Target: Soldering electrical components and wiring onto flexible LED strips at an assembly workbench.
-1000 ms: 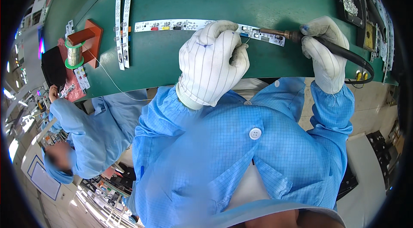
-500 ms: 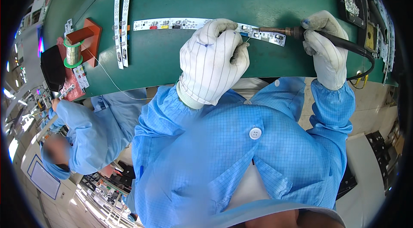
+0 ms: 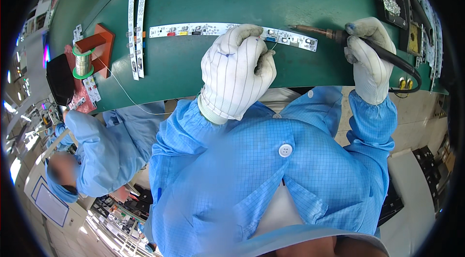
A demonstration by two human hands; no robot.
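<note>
A long, curved white circuit board strip (image 3: 174,30) with small coloured connectors lies across the green bench. My left hand (image 3: 236,74), in a striped white glove, rests over its middle, fingers pinched on thin solder wire (image 3: 275,46). The wire's end pokes out beside a blue connector, close to the board. In my gloved right hand (image 3: 372,58) is a soldering iron (image 3: 316,31), gripped by its dark handle. Its tip points left and sits just beyond the board's far edge, apart from the connectors. My left hand hides part of the strip.
A solder spool (image 3: 83,64) sits by an orange-brown stand (image 3: 102,46) at left. Two more board strips (image 3: 140,29) lie upright left of centre. A black tray (image 3: 391,2) with solder bits stands far right. Another person in blue (image 3: 109,145) sits at left.
The soldering iron's tip has come off the board and moved slightly away, past its far edge. My left hand stays nearly in place with the solder wire.
</note>
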